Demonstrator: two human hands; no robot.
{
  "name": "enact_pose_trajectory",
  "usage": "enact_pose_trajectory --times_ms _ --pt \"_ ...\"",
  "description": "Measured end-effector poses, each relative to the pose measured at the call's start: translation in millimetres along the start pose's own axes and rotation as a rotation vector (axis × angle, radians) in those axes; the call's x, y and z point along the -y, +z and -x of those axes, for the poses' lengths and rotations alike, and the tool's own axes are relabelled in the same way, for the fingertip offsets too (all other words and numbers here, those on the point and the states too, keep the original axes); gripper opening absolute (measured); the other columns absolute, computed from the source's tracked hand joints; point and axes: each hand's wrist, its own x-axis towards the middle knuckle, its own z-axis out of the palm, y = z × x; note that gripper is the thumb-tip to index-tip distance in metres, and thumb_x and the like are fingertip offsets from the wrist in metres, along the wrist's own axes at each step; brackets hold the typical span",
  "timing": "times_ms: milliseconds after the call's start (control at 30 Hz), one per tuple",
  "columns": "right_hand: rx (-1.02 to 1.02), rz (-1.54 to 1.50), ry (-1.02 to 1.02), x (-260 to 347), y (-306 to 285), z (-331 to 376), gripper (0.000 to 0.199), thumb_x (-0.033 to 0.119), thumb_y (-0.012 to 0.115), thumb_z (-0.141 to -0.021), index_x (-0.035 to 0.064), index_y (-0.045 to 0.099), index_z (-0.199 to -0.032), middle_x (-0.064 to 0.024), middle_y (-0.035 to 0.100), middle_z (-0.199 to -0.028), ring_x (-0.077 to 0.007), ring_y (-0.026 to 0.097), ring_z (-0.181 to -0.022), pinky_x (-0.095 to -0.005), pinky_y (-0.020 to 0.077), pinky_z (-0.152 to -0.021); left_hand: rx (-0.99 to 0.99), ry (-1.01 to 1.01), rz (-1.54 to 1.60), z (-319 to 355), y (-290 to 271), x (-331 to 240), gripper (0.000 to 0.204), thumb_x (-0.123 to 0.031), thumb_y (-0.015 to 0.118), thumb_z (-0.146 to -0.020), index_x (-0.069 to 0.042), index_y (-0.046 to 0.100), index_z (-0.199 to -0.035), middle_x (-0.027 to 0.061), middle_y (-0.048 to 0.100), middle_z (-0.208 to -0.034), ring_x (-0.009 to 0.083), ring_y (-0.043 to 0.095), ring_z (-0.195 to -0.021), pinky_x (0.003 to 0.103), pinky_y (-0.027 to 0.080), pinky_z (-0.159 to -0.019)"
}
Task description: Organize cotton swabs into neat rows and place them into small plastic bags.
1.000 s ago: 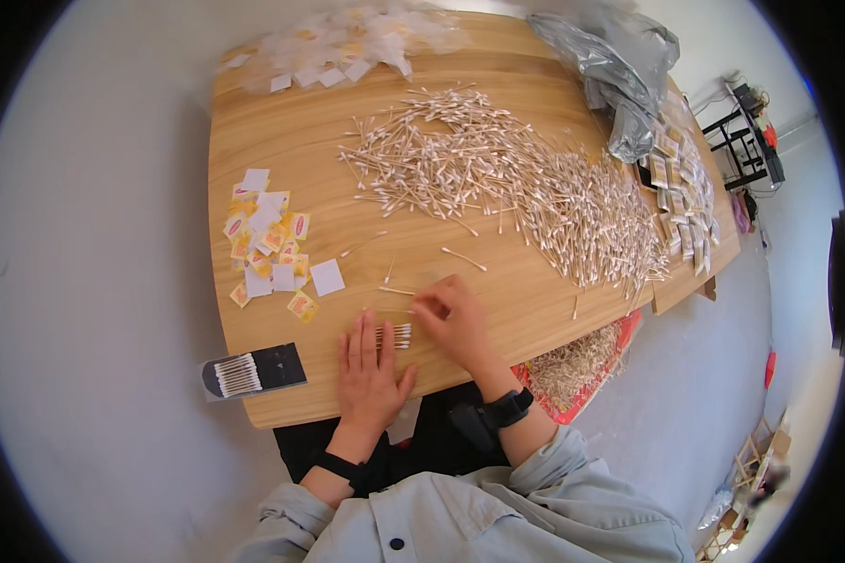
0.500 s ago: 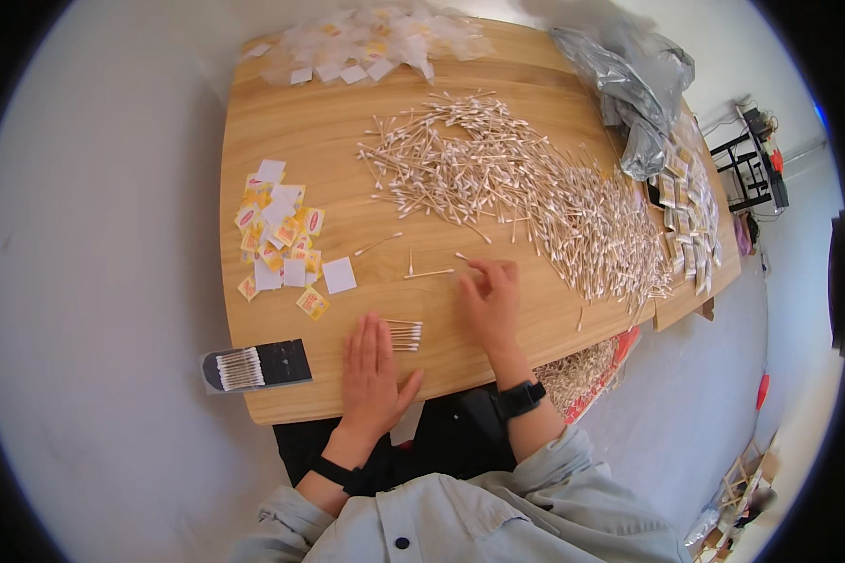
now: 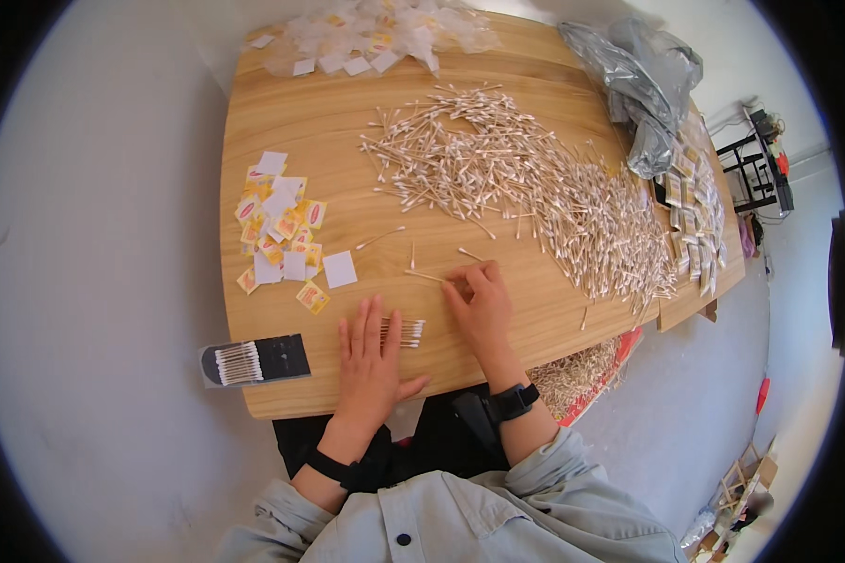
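My left hand lies flat on the wooden table, fingers spread, partly covering a small row of cotton swabs whose tips show past its fingers. To the right, my right hand has its thumb and fingers closed on the end of a single cotton swab that points left. Just beyond, a loose swab and an upright-lying one rest on the wood. Farther off spreads a big heap of cotton swabs.
At the table's left front edge sits a black tray with a row of swabs. Yellow and white cards are piled at left. Clear bags lie at the back, grey plastic and filled packets at right, a red-edged box of swabs below.
My right hand has moved slightly down and left and closed on a swab. The fingers of my left hand have spread wider over the row.
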Motion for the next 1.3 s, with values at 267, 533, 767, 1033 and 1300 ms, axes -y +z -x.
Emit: enact_pose_trajectory --times_ms 267,533,767,1033,1300 --pt "0.089 -0.056 -0.012 -5.9 -5.2 6.3 0.017 0.008 0.076 -0.079 0.0063 0.068 -0.094 -0.0098 0.058 -0.093 -0.0280 0.062 -0.085 -0.0376 0.0512 -0.073 -0.029 0.050 -0.010 -2.0 15.8 8.3 0.091 -0.041 0.077 -0.077 0.002 0.036 -0.147 0.0218 0.029 -0.156 0.0374 0.022 -0.148 0.057 0.015 -0.119" --pt "-0.062 -0.075 -0.409 54.2 63.7 -40.8 0.032 0.011 0.072 -0.079 0.0069 0.065 -0.110 -0.0170 0.056 -0.119 -0.0368 0.053 -0.111 -0.0457 0.0461 -0.094 -0.011 0.043 -0.130 -3.1 19.1 6.2 0.083 -0.039 0.068 -0.084 0.003 0.035 -0.148 0.0223 0.030 -0.157 0.0382 0.023 -0.148 0.057 0.015 -0.119" --pt "0.043 -0.020 -0.515 -9.7 47.3 -46.8 0.013 0.010 0.072 -0.080 0.0069 0.067 -0.092 -0.0117 0.060 -0.109 -0.0330 0.059 -0.102 -0.0418 0.0498 -0.087 0.017 0.030 -0.110 -4.8 16.2 3.8 0.083 -0.037 0.068 -0.084 0.003 0.034 -0.148 0.0215 0.028 -0.158 0.0371 0.023 -0.148 0.057 0.015 -0.119" --pt "-0.252 0.299 -0.431 -75.4 -49.1 -94.6 0.013 0.007 0.070 -0.081 0.0084 0.067 -0.093 -0.0103 0.060 -0.103 -0.0306 0.058 -0.096 -0.0418 0.0483 -0.080 0.020 0.029 -0.101 -5.3 11.5 1.0 0.081 -0.036 0.067 -0.085 0.002 0.034 -0.148 0.0201 0.027 -0.159 0.0361 0.022 -0.149 0.056 0.016 -0.119" --pt "-0.267 0.144 -0.301 -18.8 16.0 -77.0 0.024 0.011 0.074 -0.079 0.0114 0.068 -0.103 -0.0080 0.059 -0.095 -0.0293 0.057 -0.094 -0.0437 0.0457 -0.078 -0.008 0.019 -0.083 -2.9 12.2 2.3 0.080 -0.035 0.067 -0.084 0.001 0.036 -0.148 0.0202 0.029 -0.158 0.0366 0.023 -0.148 0.055 0.017 -0.119"
